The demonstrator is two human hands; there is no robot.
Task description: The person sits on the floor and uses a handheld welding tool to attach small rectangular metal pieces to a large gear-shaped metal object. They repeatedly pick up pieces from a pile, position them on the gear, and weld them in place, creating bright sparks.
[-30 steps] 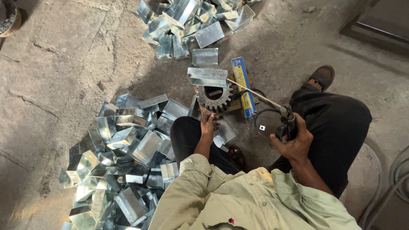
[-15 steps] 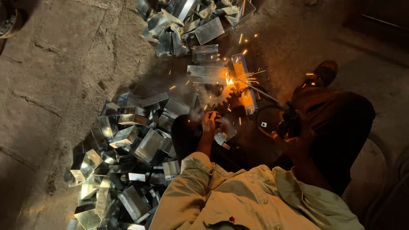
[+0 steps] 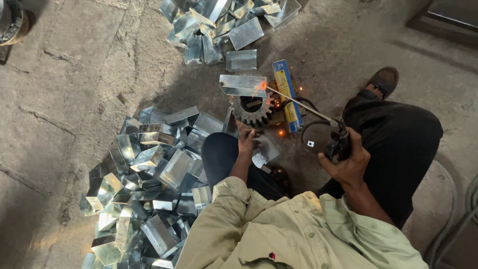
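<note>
I am squatting on the concrete floor (image 3: 69, 84), gripping the welding electrode holder (image 3: 338, 142) in my clenched right hand (image 3: 348, 162). The thin rod (image 3: 298, 103) is running from the holder up and to the left, and its tip is glowing orange where it is touching the folded sheet-metal piece (image 3: 243, 85). That piece is lying on the floor just above the steel gear (image 3: 253, 109), touching its top edge. A blue and yellow box (image 3: 286, 94) is lying just beside the gear on its right. My left hand (image 3: 247, 142) is resting below the gear, fingers curled; I cannot tell whether it is grasping anything. A big heap of shiny metal boxes (image 3: 149, 184) is lying on the floor to my left, and a second heap (image 3: 219, 25) is lying toward the top edge.
</note>
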